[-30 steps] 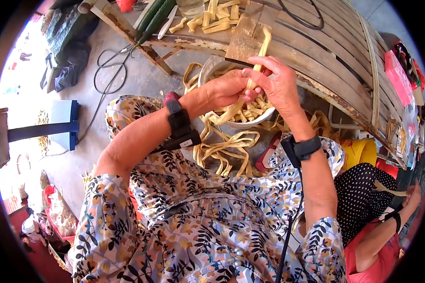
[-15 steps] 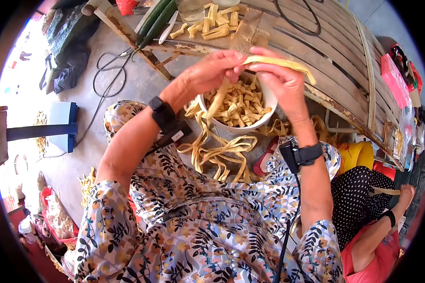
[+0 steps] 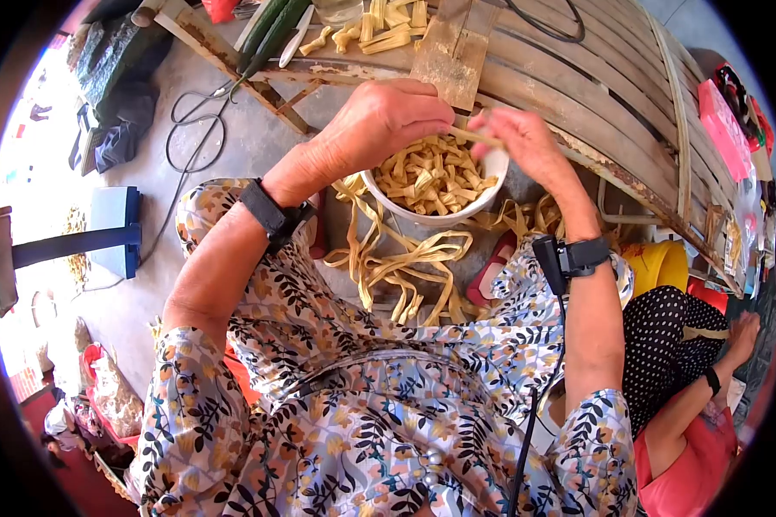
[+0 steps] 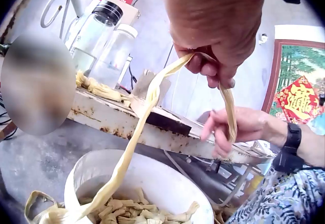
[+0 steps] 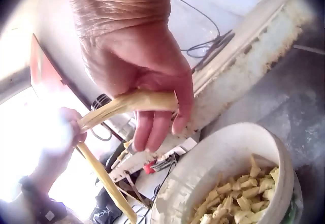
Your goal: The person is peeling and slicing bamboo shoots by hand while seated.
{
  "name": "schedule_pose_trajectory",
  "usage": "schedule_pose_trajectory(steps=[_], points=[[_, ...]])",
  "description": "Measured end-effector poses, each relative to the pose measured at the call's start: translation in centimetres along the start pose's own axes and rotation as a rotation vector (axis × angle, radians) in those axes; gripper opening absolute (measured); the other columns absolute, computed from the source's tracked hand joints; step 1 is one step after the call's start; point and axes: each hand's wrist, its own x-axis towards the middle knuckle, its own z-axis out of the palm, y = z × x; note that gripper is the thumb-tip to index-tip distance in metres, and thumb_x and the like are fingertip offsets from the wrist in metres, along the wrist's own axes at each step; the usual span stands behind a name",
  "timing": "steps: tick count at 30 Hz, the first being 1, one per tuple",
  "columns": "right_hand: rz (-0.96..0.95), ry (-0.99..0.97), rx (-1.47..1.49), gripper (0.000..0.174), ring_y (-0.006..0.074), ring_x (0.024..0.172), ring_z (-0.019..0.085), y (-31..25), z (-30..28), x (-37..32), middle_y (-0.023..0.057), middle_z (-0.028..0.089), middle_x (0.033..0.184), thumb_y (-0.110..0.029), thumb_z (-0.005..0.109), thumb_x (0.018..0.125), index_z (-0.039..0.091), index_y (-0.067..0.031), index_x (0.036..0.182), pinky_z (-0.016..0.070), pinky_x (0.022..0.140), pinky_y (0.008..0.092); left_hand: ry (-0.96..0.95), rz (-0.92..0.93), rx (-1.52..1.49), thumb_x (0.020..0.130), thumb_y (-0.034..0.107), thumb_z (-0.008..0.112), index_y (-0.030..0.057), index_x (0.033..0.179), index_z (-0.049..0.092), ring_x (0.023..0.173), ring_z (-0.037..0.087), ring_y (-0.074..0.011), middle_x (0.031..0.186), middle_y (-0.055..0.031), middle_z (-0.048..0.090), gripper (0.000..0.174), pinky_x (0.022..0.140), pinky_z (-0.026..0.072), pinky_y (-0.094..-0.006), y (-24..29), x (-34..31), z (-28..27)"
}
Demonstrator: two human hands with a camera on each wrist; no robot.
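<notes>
My left hand [image 3: 392, 116] pinches a long pale-yellow flat strip [image 4: 133, 137] above a white bucket [image 3: 431, 221]. In the left wrist view, one long tail slants from the fingers toward the bucket's rim, and a shorter end hangs on the other side. That short end lies across the fingers of my right hand [image 5: 147, 82], which are loosely extended and blurred in the head view. Many short, knotted yellow pieces [image 3: 431, 177] fill the bucket's lower part. Loose long strips [image 3: 397, 258] lie tangled on the floor before it.
A slatted wooden bench [image 3: 578, 95] with a rusty edge stands behind the bucket, bearing a board [image 3: 457, 56], more yellow pieces [image 3: 388, 39], cucumbers [image 3: 272, 34] and clear jars [image 4: 94, 36]. A yellow bucket [image 3: 660, 263] and another seated person [image 3: 690, 448] are at the right.
The hands first worked close together on the strip; now they have moved apart, the left turned with its back upward, the right shifted to the strip's short end.
</notes>
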Motion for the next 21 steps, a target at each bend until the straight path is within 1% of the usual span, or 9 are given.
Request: schedule_pose_trajectory(steps=[2,3,5,10,12,13,17,19,21], points=[[0.22,-0.212,0.019,0.022,0.0072,0.051,0.05,-0.1,0.1,-0.7,0.0028,0.059,0.059,-0.016,0.047,0.088,0.063,-0.0022,0.081,0.0402,0.049,0.024,-0.009,0.023,0.053,0.077,0.011,0.06,0.0026,0.084,0.061,0.069,0.056,-0.026,0.075,-0.009,0.057,0.012,0.061,0.0457,-0.0307,-0.3,-0.4,-0.3],[0.29,-0.171,0.071,0.022,0.0061,0.042,0.042,-0.2,0.6,-0.9,-0.0009,0.048,0.047,-0.015,0.047,0.088,0.063,0.0011,0.086,0.0349,0.044,0.0204,-0.016,0.003,0.032,0.077,0.012,0.059,0.0025,0.084,0.061,0.068,0.057,-0.0238,0.074,-0.0082,0.057,0.012,0.061,0.0456,-0.03,-0.6,-0.5,-0.4],[0.243,-0.267,0.079,0.021,0.0048,0.043,0.042,0.4,1.5,-1.3,-0.0014,0.048,0.049,-0.014,0.049,0.087,0.063,0.0013,0.085,0.0339,0.044,0.0194,-0.029,-0.039,-0.009,0.079,0.012,0.059,0.0022,0.084,0.062,0.067,0.057,-0.0195,0.073,-0.0067,0.058,0.012,0.06,0.0453,-0.0285,-1.3,-0.9,-0.4],[0.14,-0.518,0.592,0.026,0.0007,0.044,0.042,-3.9,4.0,-2.9,-0.0052,0.048,0.05,-0.022,0.06,0.083,0.062,0.0015,0.095,0.0362,0.047,0.0179,-0.279,-0.586,-0.589,0.088,0.026,0.051,0.0055,0.082,0.063,0.059,0.048,-0.0028,0.065,0.0044,0.054,0.025,0.053,0.0385,-0.0174,-3.0,-1.5,-0.4],[-0.098,-0.392,0.877,0.034,0.0008,0.045,0.044,-4.4,3.5,-1.8,-0.0047,0.05,0.052,-0.026,0.061,0.083,0.059,0.0019,0.102,0.0385,0.048,0.0165,-0.189,-0.629,-0.959,0.091,0.031,0.044,0.0065,0.084,0.06,0.054,0.043,-0.0007,0.062,0.0056,0.05,0.03,0.05,0.0353,-0.0154,-2.8,-1.8,1.7],[-0.077,-0.308,0.941,0.038,0.0017,0.047,0.047,-3.7,2.7,-1.1,-0.0035,0.055,0.057,-0.026,0.062,0.081,0.056,0.002,0.107,0.0398,0.049,0.0143,-0.199,-0.643,-1.381,0.091,0.025,0.046,0.0014,0.088,0.059,0.053,0.044,-0.0025,0.063,0.0027,0.052,0.027,0.049,0.0363,-0.0157,-3.2,-2.1,3.2],[-0.101,-0.016,0.411,0.034,0.0022,0.049,0.05,-3.2,2.7,-0.1,0.0,0.06,0.065,-0.021,0.067,0.077,0.059,0.0001,0.103,0.0392,0.045,0.0155,-0.3,-0.655,-1.842,0.089,0.029,0.048,-0.0009,0.095,0.055,0.055,0.043,-0.0045,0.075,-0.0009,0.054,0.031,0.05,0.0372,-0.016,-2.3,-2.1,7.0],[-0.072,-0.015,0.312,0.031,0.0021,0.05,0.049,-3.5,2.8,-0.3,0.0006,0.061,0.067,-0.019,0.068,0.076,0.061,-0.0021,0.101,0.0389,0.044,0.0161,-0.262,-0.797,-1.838,0.088,0.035,0.05,-0.002,0.101,0.05,0.054,0.043,-0.0041,0.073,-0.002,0.052,0.039,0.047,0.0389,-0.0178,-1.3,-1.6,7.1],[-0.067,-0.013,0.206,0.026,0.0022,0.051,0.049,-4.1,2.8,-0.7,0.0005,0.061,0.067,-0.014,0.067,0.075,0.063,-0.0054,0.099,0.0397,0.046,0.0166,-0.346,-0.731,-1.937,0.088,0.032,0.049,-0.0014,0.103,0.051,0.056,0.044,-0.0045,0.075,-0.003,0.052,0.036,0.048,0.0388,-0.0177,-1.7,-1.9,7.1]])
